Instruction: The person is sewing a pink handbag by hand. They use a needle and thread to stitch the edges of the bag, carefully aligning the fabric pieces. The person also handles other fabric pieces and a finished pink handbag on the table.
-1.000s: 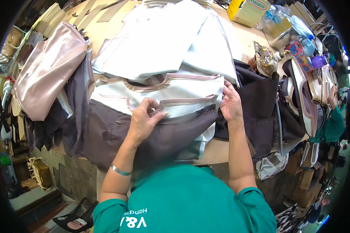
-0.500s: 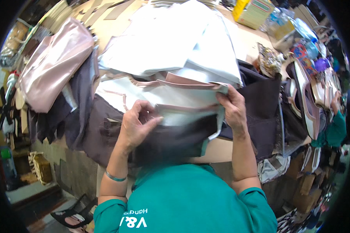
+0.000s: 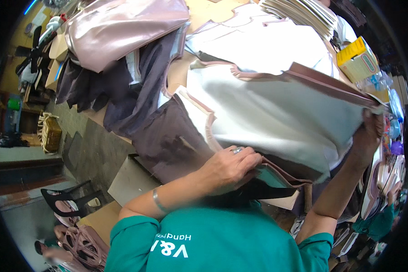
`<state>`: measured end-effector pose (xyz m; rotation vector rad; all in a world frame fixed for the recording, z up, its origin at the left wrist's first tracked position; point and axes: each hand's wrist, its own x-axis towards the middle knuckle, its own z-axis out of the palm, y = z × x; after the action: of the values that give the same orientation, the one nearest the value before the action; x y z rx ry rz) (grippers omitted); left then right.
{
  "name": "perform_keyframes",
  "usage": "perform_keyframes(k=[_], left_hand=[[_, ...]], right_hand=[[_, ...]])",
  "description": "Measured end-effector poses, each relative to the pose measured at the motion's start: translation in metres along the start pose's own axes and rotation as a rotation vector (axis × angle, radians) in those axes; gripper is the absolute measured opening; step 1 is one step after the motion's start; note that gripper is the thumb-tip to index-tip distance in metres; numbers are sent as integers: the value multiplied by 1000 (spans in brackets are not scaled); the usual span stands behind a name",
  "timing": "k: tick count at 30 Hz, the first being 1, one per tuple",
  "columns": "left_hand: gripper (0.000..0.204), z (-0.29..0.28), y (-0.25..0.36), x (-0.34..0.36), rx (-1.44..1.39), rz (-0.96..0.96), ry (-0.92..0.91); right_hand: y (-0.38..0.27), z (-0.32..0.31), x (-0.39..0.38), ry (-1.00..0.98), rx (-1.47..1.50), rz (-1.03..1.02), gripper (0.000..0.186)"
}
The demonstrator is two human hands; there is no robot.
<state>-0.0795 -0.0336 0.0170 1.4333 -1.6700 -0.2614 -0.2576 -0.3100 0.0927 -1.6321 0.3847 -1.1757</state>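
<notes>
A large white leather bag panel (image 3: 281,113) with pink-brown trim is tilted up off the worktable. My right hand (image 3: 369,131) grips its upper right corner and holds it raised. My left hand (image 3: 233,167) is closed on its lower edge, where dark brown lining fabric (image 3: 167,140) hangs from it. A ring shows on one left finger and a metal bangle on that wrist.
A pink metallic bag piece (image 3: 122,27) and more brown lining (image 3: 104,86) lie at the back left. White cut panels (image 3: 263,41), a stack of card sheets (image 3: 303,11) and a yellow box (image 3: 356,56) sit behind. Bags hang at the right. A black chair (image 3: 68,204) stands on the floor at the left.
I have lifted the white panel off the table and tilted it up, my right hand rising with its corner. My head has turned left, so the floor and chair now show.
</notes>
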Motion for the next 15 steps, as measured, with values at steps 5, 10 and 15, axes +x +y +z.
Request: perform_keyframes(k=[5,10,15], left_hand=[[35,23,-33,-4,-88,-59,-116],[30,36,-50,-6,-79,126,-88],[17,-18,-67,-12,144,94,95]], right_hand=[[-6,-33,41,20,258,32,31],[67,-84,79,11,-421,199,27],[114,-33,47,107,-901,196,37]])
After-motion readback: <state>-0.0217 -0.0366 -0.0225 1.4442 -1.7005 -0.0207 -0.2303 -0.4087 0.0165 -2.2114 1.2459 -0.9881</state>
